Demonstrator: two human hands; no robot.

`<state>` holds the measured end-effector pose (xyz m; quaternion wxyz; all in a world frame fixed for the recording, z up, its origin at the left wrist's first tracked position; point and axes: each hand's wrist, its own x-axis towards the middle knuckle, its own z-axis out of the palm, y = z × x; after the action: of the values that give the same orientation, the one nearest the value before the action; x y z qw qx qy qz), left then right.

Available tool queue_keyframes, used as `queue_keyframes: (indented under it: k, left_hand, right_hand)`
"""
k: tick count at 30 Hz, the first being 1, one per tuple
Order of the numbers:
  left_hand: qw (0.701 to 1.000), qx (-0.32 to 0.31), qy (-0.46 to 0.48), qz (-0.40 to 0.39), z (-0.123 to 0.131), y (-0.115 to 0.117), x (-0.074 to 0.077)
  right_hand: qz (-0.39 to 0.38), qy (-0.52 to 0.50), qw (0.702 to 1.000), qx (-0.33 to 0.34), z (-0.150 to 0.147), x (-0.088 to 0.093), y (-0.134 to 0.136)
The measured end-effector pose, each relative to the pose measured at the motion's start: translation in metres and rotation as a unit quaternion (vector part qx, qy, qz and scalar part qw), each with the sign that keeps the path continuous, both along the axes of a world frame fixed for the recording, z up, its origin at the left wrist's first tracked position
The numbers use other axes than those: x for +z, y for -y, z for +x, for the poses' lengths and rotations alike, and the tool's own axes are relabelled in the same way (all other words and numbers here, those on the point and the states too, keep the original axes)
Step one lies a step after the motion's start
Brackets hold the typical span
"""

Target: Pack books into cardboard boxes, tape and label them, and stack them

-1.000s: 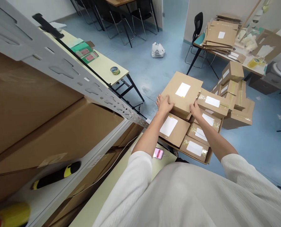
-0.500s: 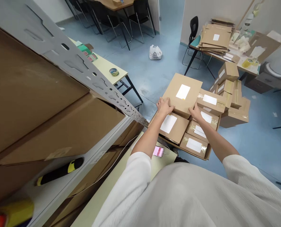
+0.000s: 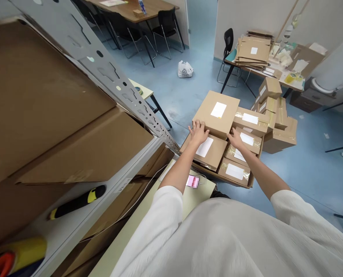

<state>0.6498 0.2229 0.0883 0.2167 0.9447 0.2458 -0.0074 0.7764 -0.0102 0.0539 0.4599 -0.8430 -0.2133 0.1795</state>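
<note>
A flat cardboard box (image 3: 227, 104) with a white label rests on the stack in a larger open carton (image 3: 208, 174). My left hand (image 3: 198, 132) lies at its near left edge, fingers spread. By the near right corner is my right hand (image 3: 235, 138), its fingers apart and not wrapped round the box; whether the tips touch it I cannot tell. Under my left hand sits another labelled box (image 3: 219, 148). Smaller taped boxes fill the right side, among them one at the front (image 3: 225, 169) and one beside my right hand (image 3: 255, 144).
Metal shelving (image 3: 131, 96) with big cartons rises close on my left; a black-and-yellow tool (image 3: 76, 202) and tape roll (image 3: 30, 252) lie on it. More boxes (image 3: 283, 134) stand on the floor at right. A white bag (image 3: 185, 70) lies ahead. A phone (image 3: 192, 181) is on the pale table.
My hands have loosened from the flat box; the left fingers have spread and the right hand has come slightly away from its corner. The view has shifted a little.
</note>
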Motion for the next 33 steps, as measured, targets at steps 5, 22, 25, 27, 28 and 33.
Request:
queue_keyframes:
  k: [5, 22, 25, 27, 28, 33]
  left_hand:
    - [0.999, -0.032, 0.02, 0.013, -0.011, 0.021, 0.006]
    - [0.998, -0.034, 0.046, -0.004, -0.129, 0.091, 0.018]
    - [0.999, 0.007, 0.048, -0.001, -0.149, 0.102, 0.016]
    - [0.998, 0.042, 0.045, -0.005, -0.161, 0.111, 0.013]
    - [0.997, 0.061, 0.044, -0.01, -0.167, 0.116, 0.01]
    - [0.986, 0.158, 0.044, -0.039, -0.203, 0.142, -0.006]
  right_hand:
    - [-0.017, 0.003, 1.0, -0.015, -0.011, -0.006, 0.023]
    - [-0.001, 0.1, 0.992, 0.075, -0.1, -0.022, 0.058]
    - [0.0, 0.132, 0.985, 0.111, -0.105, -0.026, 0.048]
    - [-0.003, 0.143, 0.981, 0.128, -0.108, -0.027, 0.042]
    - [-0.005, 0.146, 0.98, 0.136, -0.109, -0.027, 0.04]
    - [0.004, 0.166, 0.962, 0.216, -0.123, -0.023, 0.035]
